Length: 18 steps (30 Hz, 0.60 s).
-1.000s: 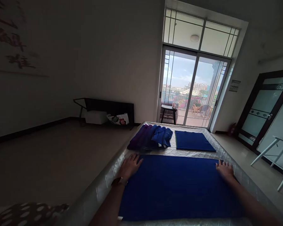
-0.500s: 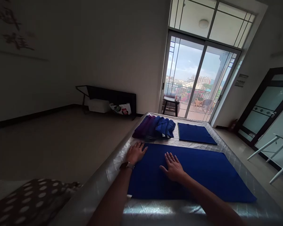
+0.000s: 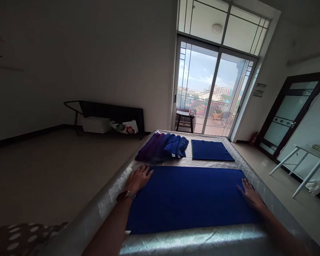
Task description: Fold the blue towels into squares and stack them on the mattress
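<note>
A flat blue cloth lies spread across the mattress in front of me, with a small white tag at its near left corner. My left hand rests at the cloth's far left corner, fingers stretched out. On the right end of the cloth lies my right hand, palm down with the fingers apart. Beyond the cloth sit several folded purple and blue cloths in a row. To their right is a folded blue cloth, lying flat.
A black bench stands against the wall at left, with a white box and a printed bag under it. Glass sliding doors are at the back. A white-legged table stands at right. Polka-dot fabric is at lower left.
My right hand has slid from the middle of the blue cloth to its right end. My left hand stays at the far left corner. The view has turned slightly right.
</note>
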Each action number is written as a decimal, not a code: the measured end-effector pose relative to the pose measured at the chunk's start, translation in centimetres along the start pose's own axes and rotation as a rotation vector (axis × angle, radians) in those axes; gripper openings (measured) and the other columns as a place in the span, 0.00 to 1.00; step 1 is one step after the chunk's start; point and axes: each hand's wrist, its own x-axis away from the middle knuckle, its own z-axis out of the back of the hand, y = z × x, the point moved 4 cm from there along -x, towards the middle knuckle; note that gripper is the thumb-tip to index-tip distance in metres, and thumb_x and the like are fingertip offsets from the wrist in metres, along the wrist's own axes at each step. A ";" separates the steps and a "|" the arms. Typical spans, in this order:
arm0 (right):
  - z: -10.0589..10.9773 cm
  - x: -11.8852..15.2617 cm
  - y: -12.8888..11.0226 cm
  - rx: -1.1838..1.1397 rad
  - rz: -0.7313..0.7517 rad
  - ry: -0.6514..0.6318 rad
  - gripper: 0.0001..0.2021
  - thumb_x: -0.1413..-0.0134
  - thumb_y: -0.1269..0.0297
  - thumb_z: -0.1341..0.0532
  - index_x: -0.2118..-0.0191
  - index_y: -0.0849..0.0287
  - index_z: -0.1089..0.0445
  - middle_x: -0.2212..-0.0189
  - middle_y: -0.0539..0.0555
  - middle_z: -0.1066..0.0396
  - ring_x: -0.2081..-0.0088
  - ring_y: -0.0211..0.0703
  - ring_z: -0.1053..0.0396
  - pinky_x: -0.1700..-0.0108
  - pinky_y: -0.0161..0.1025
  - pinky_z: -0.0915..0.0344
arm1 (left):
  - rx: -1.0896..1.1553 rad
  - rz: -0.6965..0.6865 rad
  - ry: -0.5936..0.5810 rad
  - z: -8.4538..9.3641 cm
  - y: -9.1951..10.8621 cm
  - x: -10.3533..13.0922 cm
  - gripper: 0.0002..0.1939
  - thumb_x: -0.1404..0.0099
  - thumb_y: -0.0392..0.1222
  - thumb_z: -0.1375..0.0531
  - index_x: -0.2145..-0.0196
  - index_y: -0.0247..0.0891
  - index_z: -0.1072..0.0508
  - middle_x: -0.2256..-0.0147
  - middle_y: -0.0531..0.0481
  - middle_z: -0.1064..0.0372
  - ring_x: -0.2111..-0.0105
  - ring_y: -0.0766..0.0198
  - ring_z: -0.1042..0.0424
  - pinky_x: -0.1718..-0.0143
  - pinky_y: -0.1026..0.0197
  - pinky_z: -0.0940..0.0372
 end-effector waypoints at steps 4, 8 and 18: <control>-0.6 -0.4 3.2 -0.054 -0.068 0.050 0.39 0.35 0.42 0.62 0.27 0.63 0.61 0.28 0.57 0.61 0.28 0.49 0.63 0.30 0.52 0.62 | -0.049 -0.051 0.013 -0.2 -0.4 -0.2 0.30 0.28 0.50 0.60 0.34 0.38 0.40 0.32 0.41 0.48 0.32 0.48 0.50 0.36 0.42 0.48; -1.0 -0.6 3.0 -0.076 -0.056 0.070 0.39 0.35 0.42 0.61 0.27 0.63 0.60 0.28 0.56 0.60 0.28 0.50 0.62 0.30 0.53 0.62 | -0.068 -0.028 -0.021 0.7 0.1 0.1 0.30 0.27 0.49 0.60 0.34 0.37 0.40 0.32 0.40 0.47 0.32 0.50 0.49 0.36 0.44 0.48; -0.9 -0.7 2.8 -0.043 -0.040 0.045 0.39 0.36 0.46 0.62 0.28 0.66 0.63 0.27 0.57 0.64 0.28 0.48 0.66 0.29 0.51 0.65 | -0.008 -0.228 0.026 2.4 4.1 6.9 0.32 0.27 0.54 0.60 0.33 0.35 0.41 0.32 0.43 0.49 0.31 0.55 0.52 0.33 0.50 0.52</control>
